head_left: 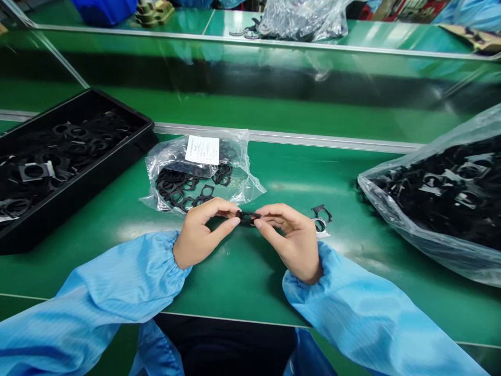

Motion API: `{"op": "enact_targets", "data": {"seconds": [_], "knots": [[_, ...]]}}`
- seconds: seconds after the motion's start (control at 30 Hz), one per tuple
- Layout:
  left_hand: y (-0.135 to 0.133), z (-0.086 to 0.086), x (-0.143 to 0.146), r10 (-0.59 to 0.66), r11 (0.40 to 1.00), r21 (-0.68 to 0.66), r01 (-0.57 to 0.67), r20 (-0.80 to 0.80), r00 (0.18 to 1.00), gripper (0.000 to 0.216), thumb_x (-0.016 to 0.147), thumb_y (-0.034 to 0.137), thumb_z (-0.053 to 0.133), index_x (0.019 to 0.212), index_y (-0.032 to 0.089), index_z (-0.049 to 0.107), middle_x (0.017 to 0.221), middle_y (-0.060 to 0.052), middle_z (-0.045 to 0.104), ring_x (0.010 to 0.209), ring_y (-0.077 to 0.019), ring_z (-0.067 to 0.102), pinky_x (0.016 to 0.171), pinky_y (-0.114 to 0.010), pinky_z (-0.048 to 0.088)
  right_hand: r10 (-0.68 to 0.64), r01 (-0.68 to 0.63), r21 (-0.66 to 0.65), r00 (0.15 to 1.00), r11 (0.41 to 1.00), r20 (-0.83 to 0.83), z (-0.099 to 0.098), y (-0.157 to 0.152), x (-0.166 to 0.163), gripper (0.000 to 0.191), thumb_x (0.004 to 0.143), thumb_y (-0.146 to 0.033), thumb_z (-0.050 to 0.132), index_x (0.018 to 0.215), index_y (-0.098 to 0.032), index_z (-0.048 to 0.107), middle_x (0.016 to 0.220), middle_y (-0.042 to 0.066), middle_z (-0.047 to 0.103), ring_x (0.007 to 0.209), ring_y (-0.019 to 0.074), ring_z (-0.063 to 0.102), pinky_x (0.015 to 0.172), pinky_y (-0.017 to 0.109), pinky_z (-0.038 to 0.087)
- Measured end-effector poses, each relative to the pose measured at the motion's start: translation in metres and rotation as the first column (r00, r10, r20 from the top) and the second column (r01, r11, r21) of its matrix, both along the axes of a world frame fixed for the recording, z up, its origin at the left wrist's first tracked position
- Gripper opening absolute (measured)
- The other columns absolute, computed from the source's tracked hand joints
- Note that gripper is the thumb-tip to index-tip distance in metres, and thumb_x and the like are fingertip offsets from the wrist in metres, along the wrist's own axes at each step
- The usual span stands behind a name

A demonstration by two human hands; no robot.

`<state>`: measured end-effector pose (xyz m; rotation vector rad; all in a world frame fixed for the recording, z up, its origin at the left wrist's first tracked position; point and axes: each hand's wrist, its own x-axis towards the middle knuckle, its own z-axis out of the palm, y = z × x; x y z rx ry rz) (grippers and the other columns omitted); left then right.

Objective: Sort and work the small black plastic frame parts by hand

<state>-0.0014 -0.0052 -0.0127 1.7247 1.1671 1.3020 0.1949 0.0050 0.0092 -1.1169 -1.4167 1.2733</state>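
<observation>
Between my two hands is a small black plastic ring-shaped part, seen nearly edge-on above the green table. My left hand pinches its left end between thumb and fingers. At its right end, my right hand grips it the same way. Behind my left hand lies a clear plastic bag with a white label, holding many similar black rings. Just right of my right hand are a loose black ring and a silver-coloured ring piece, the latter partly hidden by my hand.
A black bin full of black parts stands at the left. A large clear bag of black and silvery parts lies at the right. Behind, a metal rail crosses below a raised shelf carrying a blue bin and crumpled plastic.
</observation>
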Motion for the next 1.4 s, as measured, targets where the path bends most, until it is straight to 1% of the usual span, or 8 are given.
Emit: {"op": "enact_targets", "data": {"seconds": [0.53,0.77,0.93,1.03,1.13,1.27,1.33,1.4], "knots": [[0.004,0.002,-0.003,-0.040,0.986,0.160,0.047,-0.049,0.998,0.007,0.090,0.015,0.071,0.094,0.020,0.073,0.091,-0.005,0.073,0.090,-0.0179,0.069,0.084,-0.032,0.057,0.035,-0.037,0.111,0.999,0.993,0.025,0.004,0.002,0.001,0.008,0.087,-0.029,0.076,0.083,-0.023,0.075,0.095,0.006,0.074,0.089,0.0199,0.072,0.080,0.033,0.063],[0.008,0.009,0.001,-0.030,0.970,0.238,0.042,-0.053,0.998,0.007,0.093,0.016,0.067,0.092,0.019,0.073,0.088,-0.006,0.075,0.085,-0.0169,0.071,0.082,-0.030,0.057,0.076,-0.111,0.209,0.983,0.972,0.167,0.009,0.011,0.005,0.019,0.089,-0.040,0.075,0.083,-0.022,0.077,0.081,0.006,0.073,0.075,0.0188,0.070,0.070,0.030,0.062],[0.018,0.018,-0.009,0.016,0.979,0.204,0.004,-0.092,0.996,0.009,0.094,0.018,0.061,0.092,0.018,0.070,0.090,-0.007,0.074,0.083,-0.0175,0.070,0.078,-0.030,0.057,0.172,-0.238,0.219,0.943,0.946,0.285,0.008,0.026,0.007,0.030,0.088,-0.051,0.073,0.085,-0.021,0.077,0.083,0.007,0.077,0.070,0.0208,0.074,0.071,0.031,0.065],[0.024,0.034,-0.041,0.142,0.980,0.146,-0.132,-0.059,0.988,0.008,0.093,0.022,0.062,0.094,0.018,0.069,0.091,-0.007,0.074,0.083,-0.0173,0.071,0.077,-0.028,0.057,0.206,-0.315,0.247,0.900,0.916,0.385,0.015,0.027,0.010,0.031,0.091,-0.049,0.066,0.081,-0.021,0.077,0.080,0.007,0.078,0.071,0.0216,0.074,0.070,0.032,0.064],[0.029,0.061,-0.098,0.374,0.917,0.168,-0.361,-0.051,0.926,0.017,0.082,0.032,0.074,0.091,0.018,0.069,0.086,-0.004,0.073,0.079,-0.0176,0.070,0.075,-0.028,0.057,0.232,-0.390,0.257,0.845,0.884,0.483,0.030,0.029,0.023,0.028,0.091,-0.042,0.062,0.079,-0.021,0.076,0.084,0.007,0.079,0.075,0.0222,0.075,0.073,0.032,0.062],[0.038,0.095,-0.191,0.701,0.709,0.170,-0.684,-0.273,0.659,0.035,0.072,0.043,0.081,0.091,0.016,0.071,0.080,-0.002,0.070,0.076,-0.0166,0.065,0.084,-0.035,0.058,0.045,-0.295,0.272,0.749,0.916,0.661,0.049,0.050,0.066,0.023,0.089,-0.036,0.061,0.088,-0.022,0.078,0.089,0.006,0.081,0.078,0.0248,0.076,0.075,0.035,0.060],[0.037,0.105,-0.227,0.749,0.624,0.144,-0.768,-0.393,0.534,0.044,0.071,0.052,0.081,0.089,0.013,0.070,0.075,-0.001,0.067,0.074,-0.0165,0.062,0.093,-0.047,0.057,-0.022,-0.239,0.223,0.635,0.945,0.772,0.052,0.063,0.094,0.016,0.084,-0.032,0.067,0.087,-0.022,0.078,0.083,0.005,0.081,0.073,0.0246,0.075,0.074,0.035,0.058],[0.029,0.110,-0.250,0.722,0.617,0.103,-0.780,-0.469,0.509,0.058,0.070,0.067,0.077,0.081,0.011,0.068,0.068,0.000,0.064,0.070,-0.0170,0.061,0.096,-0.061,0.054,-0.014,-0.212,0.144,0.516,0.967,0.857,0.051,0.074,0.117,0.007,0.078,-0.026,0.072,0.081,-0.022,0.078,0.073,0.003,0.079,0.068,0.0235,0.074,0.068,0.033,0.056]]}}
